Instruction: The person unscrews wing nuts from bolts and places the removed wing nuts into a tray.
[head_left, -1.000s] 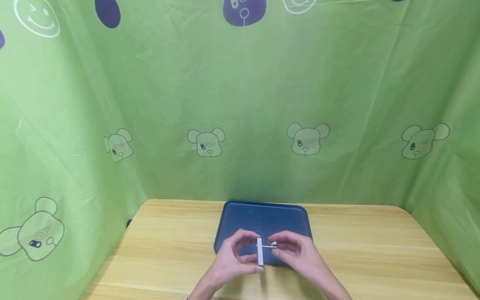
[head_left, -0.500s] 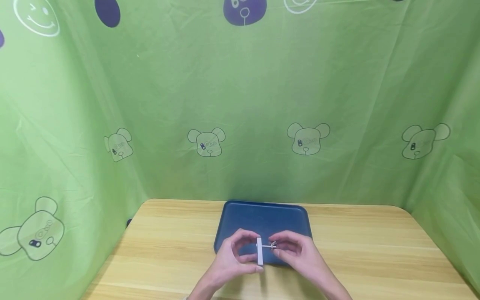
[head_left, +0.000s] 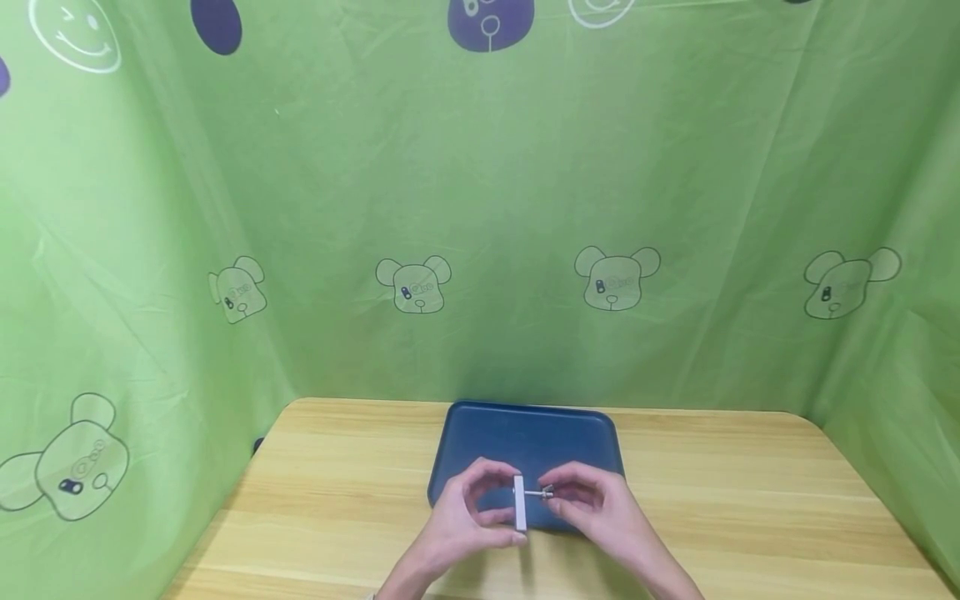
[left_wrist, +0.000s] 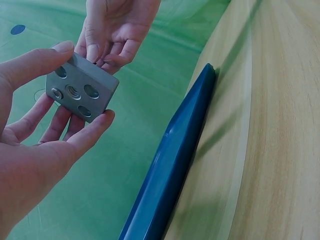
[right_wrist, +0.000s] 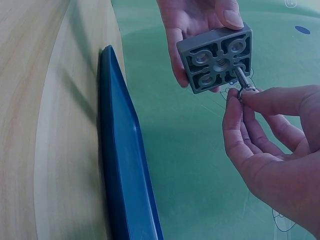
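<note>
My left hand (head_left: 459,515) holds a small square grey block (head_left: 520,504) by its edges, thumb on one side and fingers on the other. Several round holes run through its flat face, and its ribbed face (right_wrist: 215,64) turns toward my right hand (head_left: 606,510). A threaded wing bolt (right_wrist: 242,77) sticks out of a corner hole there. My right thumb and fingertips pinch the bolt's winged outer end (head_left: 547,492), partly covering it. On the flat face, a round metal end (left_wrist: 57,93) shows in a corner hole. Both hands are raised over the tray's front edge.
A dark blue tray (head_left: 525,429) lies on the wood-grain table (head_left: 750,492), behind and below my hands. Green printed curtain (head_left: 487,183) encloses the table at the back and both sides.
The winged end of the bolt has turned slightly between my right fingertips. Both hands and the block stay in nearly the same place.
</note>
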